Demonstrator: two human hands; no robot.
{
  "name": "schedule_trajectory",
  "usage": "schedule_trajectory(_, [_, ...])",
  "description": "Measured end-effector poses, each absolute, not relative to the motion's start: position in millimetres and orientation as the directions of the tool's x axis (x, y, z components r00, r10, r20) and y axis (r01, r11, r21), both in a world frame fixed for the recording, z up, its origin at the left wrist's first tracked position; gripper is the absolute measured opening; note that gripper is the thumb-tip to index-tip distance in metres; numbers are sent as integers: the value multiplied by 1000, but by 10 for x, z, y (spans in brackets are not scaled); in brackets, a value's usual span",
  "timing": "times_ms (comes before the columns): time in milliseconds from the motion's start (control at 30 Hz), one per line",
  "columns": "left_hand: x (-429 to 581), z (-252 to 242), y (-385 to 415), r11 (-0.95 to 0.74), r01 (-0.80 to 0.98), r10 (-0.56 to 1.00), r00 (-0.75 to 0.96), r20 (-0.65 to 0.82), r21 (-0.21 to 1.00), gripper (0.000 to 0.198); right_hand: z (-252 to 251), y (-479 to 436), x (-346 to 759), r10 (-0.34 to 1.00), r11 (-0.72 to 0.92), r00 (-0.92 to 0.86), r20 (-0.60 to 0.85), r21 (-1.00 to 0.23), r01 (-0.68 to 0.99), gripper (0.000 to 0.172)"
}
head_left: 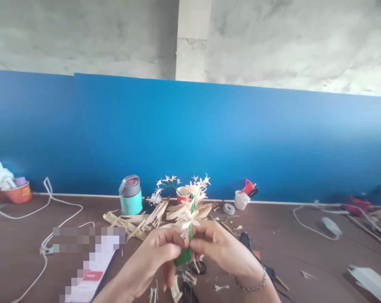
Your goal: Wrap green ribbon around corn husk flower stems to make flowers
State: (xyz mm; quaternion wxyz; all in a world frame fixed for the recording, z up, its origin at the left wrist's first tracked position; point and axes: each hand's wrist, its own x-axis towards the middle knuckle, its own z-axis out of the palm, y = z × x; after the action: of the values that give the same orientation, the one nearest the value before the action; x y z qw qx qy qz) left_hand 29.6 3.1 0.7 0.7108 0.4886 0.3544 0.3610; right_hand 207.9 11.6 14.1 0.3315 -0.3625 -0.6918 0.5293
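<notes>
Upright between my hands stands a spray of pale artificial flowers [190, 219] on a stem wrapped in green. My right hand [214, 244], with a bracelet at the wrist, pinches the lower stem between thumb and fingers. Curled close beside it, my left hand [163, 252] is closed on a piece of green tape [183, 256] at the base of the stem. The fingers partly hide where the tape meets the stem. Behind, a red cup [183, 193] has another curved flower sprig [170, 182] by it. Dry pale husks [143, 223] lie spread on the table.
A teal insulated jar [130, 202], a tape roll [228, 208] and a white cup with tools [242, 200] stand along the blue partition [209, 139]. Black-handled scissors [199, 267] and scraps lie below my hands. White cables [48, 227] run across the left side.
</notes>
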Motion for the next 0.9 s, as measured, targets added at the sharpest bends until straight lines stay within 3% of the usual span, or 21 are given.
schedule_trajectory(500, [329, -128, 54, 111, 159, 911, 379, -165, 981, 17, 165, 90, 2043, 874, 104, -486, -10, -973, 206, 9])
schedule_trajectory(633, [340, -80, 36, 166, 84, 926, 330, -185, 982, 21, 156, 107, 2029, 897, 116, -441, 7, -968, 220, 10])
schedule_trajectory(767, [336, -38, 17, 260, -76, 892, 401, -209, 962, 24, 155, 113, 2035, 901, 131, -433, 20, -965, 228, 9])
schedule_trajectory(900, [334, -65, 24, 250, -63, 896, 392, -206, 966, 22, 173, 97, 2036, 906, 106, -423, -6, -965, 240, 9])
